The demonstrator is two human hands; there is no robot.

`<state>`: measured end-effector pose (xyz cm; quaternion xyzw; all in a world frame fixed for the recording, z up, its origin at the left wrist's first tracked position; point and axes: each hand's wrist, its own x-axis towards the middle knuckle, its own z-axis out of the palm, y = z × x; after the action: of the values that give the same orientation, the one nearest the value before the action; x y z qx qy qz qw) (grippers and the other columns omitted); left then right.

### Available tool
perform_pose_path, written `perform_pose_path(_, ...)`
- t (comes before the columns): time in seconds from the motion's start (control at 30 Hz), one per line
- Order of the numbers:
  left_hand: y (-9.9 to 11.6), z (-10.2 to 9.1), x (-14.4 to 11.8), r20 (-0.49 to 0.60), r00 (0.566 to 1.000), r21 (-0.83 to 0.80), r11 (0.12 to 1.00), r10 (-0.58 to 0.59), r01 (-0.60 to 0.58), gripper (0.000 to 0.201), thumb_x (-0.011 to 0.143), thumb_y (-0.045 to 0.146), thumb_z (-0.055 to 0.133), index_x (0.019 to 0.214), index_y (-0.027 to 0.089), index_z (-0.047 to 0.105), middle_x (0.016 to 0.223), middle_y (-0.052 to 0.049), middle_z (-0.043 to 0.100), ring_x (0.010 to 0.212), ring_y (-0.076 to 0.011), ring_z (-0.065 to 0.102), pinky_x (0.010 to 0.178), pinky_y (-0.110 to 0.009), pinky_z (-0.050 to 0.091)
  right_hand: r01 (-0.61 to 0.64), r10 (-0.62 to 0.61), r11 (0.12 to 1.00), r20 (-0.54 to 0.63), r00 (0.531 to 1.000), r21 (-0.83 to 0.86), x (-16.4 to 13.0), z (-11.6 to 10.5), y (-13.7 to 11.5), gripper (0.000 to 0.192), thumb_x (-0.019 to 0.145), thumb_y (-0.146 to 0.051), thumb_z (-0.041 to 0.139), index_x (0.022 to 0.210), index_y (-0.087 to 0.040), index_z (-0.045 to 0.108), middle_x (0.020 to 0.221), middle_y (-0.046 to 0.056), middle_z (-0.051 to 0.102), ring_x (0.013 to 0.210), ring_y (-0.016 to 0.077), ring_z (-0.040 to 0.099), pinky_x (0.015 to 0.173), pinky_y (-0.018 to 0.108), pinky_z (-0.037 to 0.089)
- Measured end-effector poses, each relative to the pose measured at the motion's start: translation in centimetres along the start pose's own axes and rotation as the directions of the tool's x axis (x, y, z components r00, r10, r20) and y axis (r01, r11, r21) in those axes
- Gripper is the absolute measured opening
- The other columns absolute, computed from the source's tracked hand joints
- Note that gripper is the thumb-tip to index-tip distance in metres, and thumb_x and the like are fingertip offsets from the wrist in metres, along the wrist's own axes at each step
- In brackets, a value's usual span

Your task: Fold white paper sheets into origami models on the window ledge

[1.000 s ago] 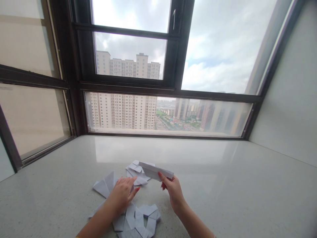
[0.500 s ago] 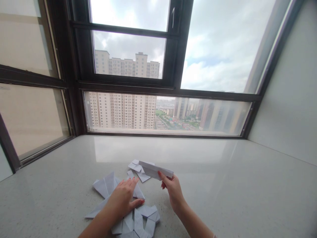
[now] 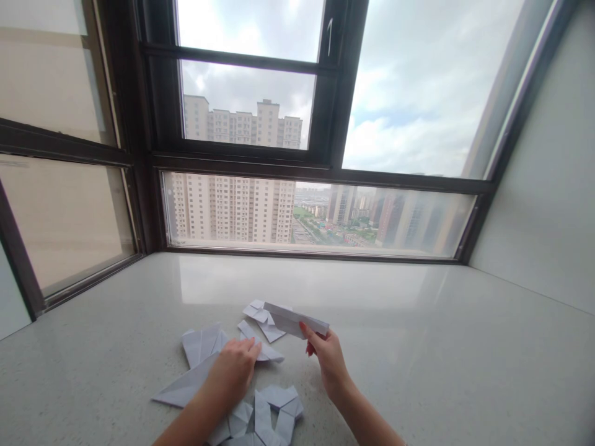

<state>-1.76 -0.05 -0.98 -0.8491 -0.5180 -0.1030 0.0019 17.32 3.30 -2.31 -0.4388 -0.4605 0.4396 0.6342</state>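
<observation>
Folded paper strip (image 3: 295,321) pinched in right hand (image 3: 328,356); left hand (image 3: 231,371) flat on paper pieces (image 3: 204,359).

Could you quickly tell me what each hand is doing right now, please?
Left hand: flat, fingers down on a folded paper piece.
Right hand: closed, pinching a folded paper strip.

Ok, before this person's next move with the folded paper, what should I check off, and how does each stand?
1. Right hand grips the folded paper strip between thumb and fingers: ok.
2. Strip lifted off the countertop: ok.
3. Left hand rests flat on the loose folded pieces: ok.
4. Left hand actually pinching a piece: cannot tell, its fingers cover the paper.
5. Small folded piece behind the strip lies apart from both hands: ok.
6. Near pile fully in view: not ok, the frame's lower edge cuts it off.
</observation>
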Motion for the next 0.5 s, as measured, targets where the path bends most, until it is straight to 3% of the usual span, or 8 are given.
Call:
perform_pose_path(0.2,0.2,0.2,0.3,-0.080,0.997,-0.061,0.998,0.001,-0.006,0.042,0.072,-0.001,0.034,0.104,0.013,0.057,0.107,-0.016,0.059,0.095,-0.0242,0.056,0.086,-0.041,0.036,0.019,-0.019,0.998,0.013,1.000,0.053,0.0,0.1,-0.2,0.029,0.057,-0.040,0.068,0.060,-0.014,0.057,0.039,-0.006,0.045,0.035,0.0061,0.036,0.035,0.020,0.028)
perform_pose_path(0.33,0.1,-0.5,0.2,-0.288,0.952,-0.309,0.951,-0.105,0.011,0.037,0.075,0.008,0.040,0.105,0.022,0.057,0.104,-0.009,0.062,0.093,-0.0227,0.056,0.084,-0.037,0.039,-0.058,0.051,0.974,0.038,0.998,0.218,-0.3,0.3,-0.8,0.026,0.055,-0.035,0.071,0.063,-0.014,0.058,0.045,-0.006,0.048,0.037,0.0047,0.035,0.035,0.019,0.028)
perform_pose_path(0.43,0.2,-0.6,0.4,-0.412,0.854,-0.601,0.799,-0.317,0.007,0.026,0.076,0.021,0.046,0.098,0.021,0.060,0.101,-0.008,0.063,0.088,-0.0225,0.059,0.078,-0.033,0.044,-0.219,0.192,0.883,0.105,0.976,0.416,-0.4,0.3,-1.1,0.026,0.053,-0.030,0.074,0.067,-0.015,0.059,0.052,-0.005,0.051,0.040,0.0036,0.037,0.036,0.017,0.030)
perform_pose_path(0.5,0.2,-0.5,0.7,-0.372,0.807,-0.787,0.617,-0.459,-0.012,0.024,0.073,0.026,0.051,0.092,0.018,0.062,0.096,-0.008,0.065,0.083,-0.0230,0.060,0.074,-0.032,0.046,-0.305,0.263,0.813,0.155,0.952,0.496,-0.4,0.2,-1.2,0.024,0.053,-0.029,0.075,0.066,-0.016,0.059,0.052,-0.006,0.052,0.041,0.0035,0.040,0.038,0.016,0.032)
